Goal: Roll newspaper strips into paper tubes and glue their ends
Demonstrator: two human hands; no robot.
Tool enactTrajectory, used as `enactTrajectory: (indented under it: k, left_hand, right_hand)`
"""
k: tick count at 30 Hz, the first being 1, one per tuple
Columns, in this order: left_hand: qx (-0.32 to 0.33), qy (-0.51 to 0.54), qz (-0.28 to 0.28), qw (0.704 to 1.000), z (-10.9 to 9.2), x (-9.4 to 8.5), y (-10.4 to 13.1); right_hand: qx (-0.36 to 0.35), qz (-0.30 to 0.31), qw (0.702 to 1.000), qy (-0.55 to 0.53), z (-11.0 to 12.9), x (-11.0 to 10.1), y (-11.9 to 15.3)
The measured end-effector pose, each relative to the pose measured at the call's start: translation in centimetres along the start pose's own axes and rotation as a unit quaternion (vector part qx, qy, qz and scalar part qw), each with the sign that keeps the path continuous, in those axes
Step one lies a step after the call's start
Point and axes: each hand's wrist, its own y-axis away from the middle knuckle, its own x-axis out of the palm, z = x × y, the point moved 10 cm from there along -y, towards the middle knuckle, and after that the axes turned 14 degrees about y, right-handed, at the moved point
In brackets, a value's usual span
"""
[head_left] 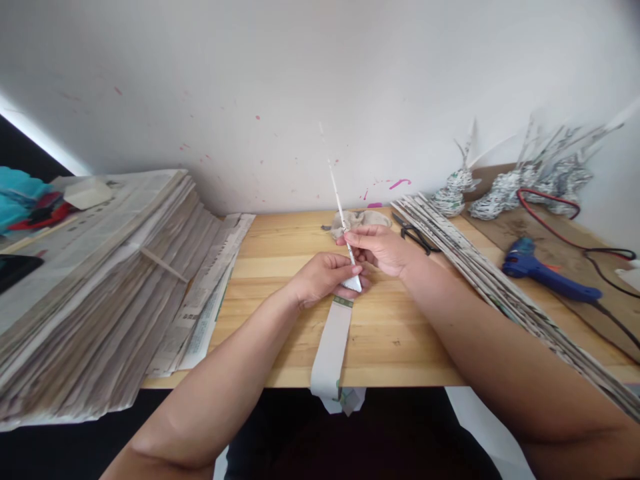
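Note:
Between my hands a thin rolled paper stick (pixel 336 189) slants up and away over the wooden table. My left hand (pixel 327 275) pinches its lower part, where a white paper strip (pixel 333 340) wraps round it. That strip trails toward me and hangs over the table's front edge. Higher up the stick, my right hand (pixel 377 247) has its fingers closed on it. Just behind my right hand lies a crumpled beige cloth (pixel 367 219). A pair of black-handled scissors (pixel 417 235) rests to its right.
On the left stands a tall stack of newspaper (pixel 125 267), with loose paper strips (pixel 207 293) beside it. To the right lie a bundle of paper sticks (pixel 480 287) and a blue glue gun (pixel 550 275) on cardboard. Woven paper pieces (pixel 500 193) stand by the wall.

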Motion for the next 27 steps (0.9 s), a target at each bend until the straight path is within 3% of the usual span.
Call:
enactTrajectory:
  k: [8, 14, 22, 27]
  left_hand:
    - [0.008, -0.002, 0.016, 1.0, -0.1, 0.3, 0.1]
    - [0.001, 0.01, 0.022, 1.0, 0.0, 0.5, 0.1]
    - [-0.001, 0.004, 0.015, 1.0, 0.0, 0.4, 0.1]
    - [-0.004, 0.012, 0.028, 1.0, 0.2, 0.5, 0.1]
  right_hand:
    - [0.032, -0.039, 0.998, -0.039, -0.2, -0.5, 0.0]
    - [0.012, 0.043, 0.999, 0.002, 0.0, 0.0, 0.1]
    - [-0.008, -0.05, 0.999, 0.01, 0.9, -1.1, 0.1]
    - [-0.008, 0.067, 0.997, 0.039, 0.3, 0.3, 0.1]
